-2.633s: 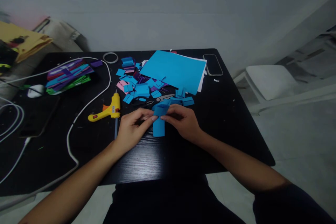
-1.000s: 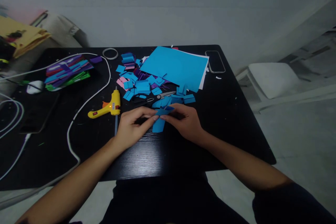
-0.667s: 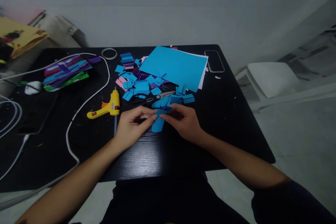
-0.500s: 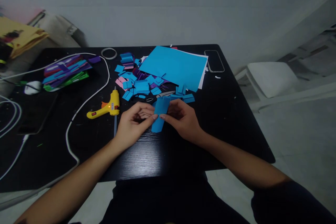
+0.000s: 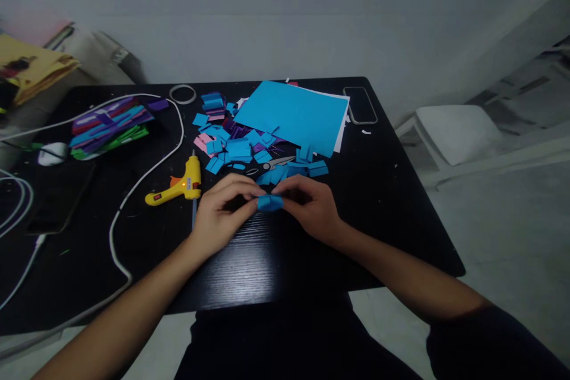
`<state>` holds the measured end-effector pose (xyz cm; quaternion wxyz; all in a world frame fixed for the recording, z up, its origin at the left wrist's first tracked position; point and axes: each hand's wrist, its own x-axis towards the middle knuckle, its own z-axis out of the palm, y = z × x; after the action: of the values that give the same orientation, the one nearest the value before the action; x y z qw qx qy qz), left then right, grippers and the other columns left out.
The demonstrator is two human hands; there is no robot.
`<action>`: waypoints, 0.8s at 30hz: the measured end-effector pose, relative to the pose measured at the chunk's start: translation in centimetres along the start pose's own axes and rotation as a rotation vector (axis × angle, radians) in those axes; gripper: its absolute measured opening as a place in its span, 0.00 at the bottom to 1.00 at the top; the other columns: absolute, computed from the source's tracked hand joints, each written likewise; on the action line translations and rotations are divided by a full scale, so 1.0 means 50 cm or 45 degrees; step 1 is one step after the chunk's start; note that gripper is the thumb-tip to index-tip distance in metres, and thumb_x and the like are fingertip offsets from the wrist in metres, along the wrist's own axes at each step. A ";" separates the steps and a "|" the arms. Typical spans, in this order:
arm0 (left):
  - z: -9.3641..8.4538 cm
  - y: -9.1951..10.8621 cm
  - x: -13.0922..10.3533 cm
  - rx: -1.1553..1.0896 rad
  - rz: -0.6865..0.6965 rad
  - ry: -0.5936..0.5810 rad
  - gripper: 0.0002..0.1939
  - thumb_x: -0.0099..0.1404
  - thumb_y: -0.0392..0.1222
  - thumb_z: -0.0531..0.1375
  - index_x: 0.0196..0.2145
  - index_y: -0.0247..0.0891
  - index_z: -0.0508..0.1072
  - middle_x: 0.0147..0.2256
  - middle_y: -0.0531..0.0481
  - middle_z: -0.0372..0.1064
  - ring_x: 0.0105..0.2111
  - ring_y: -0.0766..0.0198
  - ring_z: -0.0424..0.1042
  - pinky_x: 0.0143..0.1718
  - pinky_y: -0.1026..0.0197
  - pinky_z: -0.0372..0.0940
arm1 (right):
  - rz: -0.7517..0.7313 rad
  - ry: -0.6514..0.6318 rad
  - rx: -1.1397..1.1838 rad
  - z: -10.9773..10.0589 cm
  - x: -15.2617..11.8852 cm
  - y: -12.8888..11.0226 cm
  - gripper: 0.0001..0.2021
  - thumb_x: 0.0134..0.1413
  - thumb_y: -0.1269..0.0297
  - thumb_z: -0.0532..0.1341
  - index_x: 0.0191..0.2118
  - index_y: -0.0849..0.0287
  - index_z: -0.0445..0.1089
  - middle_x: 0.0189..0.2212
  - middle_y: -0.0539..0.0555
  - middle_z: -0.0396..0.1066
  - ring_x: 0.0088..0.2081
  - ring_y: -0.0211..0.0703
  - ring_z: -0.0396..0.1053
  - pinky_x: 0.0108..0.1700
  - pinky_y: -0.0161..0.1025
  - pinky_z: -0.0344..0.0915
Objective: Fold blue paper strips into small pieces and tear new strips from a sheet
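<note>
A small blue paper piece (image 5: 270,203), folded short, is pinched between both hands above the front middle of the black table (image 5: 338,261). My left hand (image 5: 225,208) grips its left end with thumb and fingers. At the right end, my right hand (image 5: 312,208) holds it the same way. Just beyond the fingers lie blue paper pieces (image 5: 238,148) in a loose pile, with scissors (image 5: 278,162) partly among them. A yellow glue gun (image 5: 180,184) rests left of my left hand.
Large blue sheets (image 5: 296,116) lie behind the pile, beside a phone (image 5: 360,105). Bundled coloured strips (image 5: 109,124), a tape ring (image 5: 182,94), a white cable (image 5: 116,222) and a dark phone (image 5: 60,199) are on the left. A white stool (image 5: 458,130) stands right of the table.
The blue strip stood tall between my fingers before; now it is folded down into a short piece. Both hands stay close together around it. The view has shifted slightly.
</note>
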<state>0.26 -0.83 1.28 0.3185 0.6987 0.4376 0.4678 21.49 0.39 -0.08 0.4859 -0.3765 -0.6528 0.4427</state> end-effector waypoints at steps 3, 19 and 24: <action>-0.009 0.002 0.000 0.120 0.182 0.020 0.07 0.65 0.32 0.67 0.40 0.42 0.83 0.36 0.50 0.76 0.36 0.64 0.75 0.37 0.62 0.71 | -0.095 0.023 -0.046 -0.002 0.000 -0.003 0.07 0.57 0.72 0.68 0.37 0.53 0.81 0.35 0.50 0.71 0.32 0.37 0.68 0.35 0.37 0.67; -0.011 -0.009 -0.008 0.174 0.262 -0.065 0.07 0.67 0.31 0.64 0.42 0.39 0.79 0.37 0.49 0.81 0.37 0.62 0.81 0.40 0.63 0.74 | 0.526 -0.061 0.625 0.005 0.011 0.012 0.19 0.46 0.63 0.78 0.43 0.53 0.75 0.34 0.46 0.76 0.38 0.38 0.77 0.46 0.39 0.76; 0.002 -0.015 -0.014 0.129 0.145 -0.027 0.09 0.66 0.33 0.67 0.43 0.40 0.77 0.35 0.51 0.79 0.34 0.65 0.80 0.38 0.64 0.73 | 0.520 -0.179 0.594 0.004 0.014 0.005 0.12 0.50 0.57 0.76 0.36 0.54 0.77 0.35 0.49 0.78 0.37 0.41 0.77 0.48 0.45 0.77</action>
<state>-0.01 -1.18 0.35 0.2603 0.7427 0.4168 0.4549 21.15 1.06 -0.13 0.4138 -0.3467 -0.4765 0.6939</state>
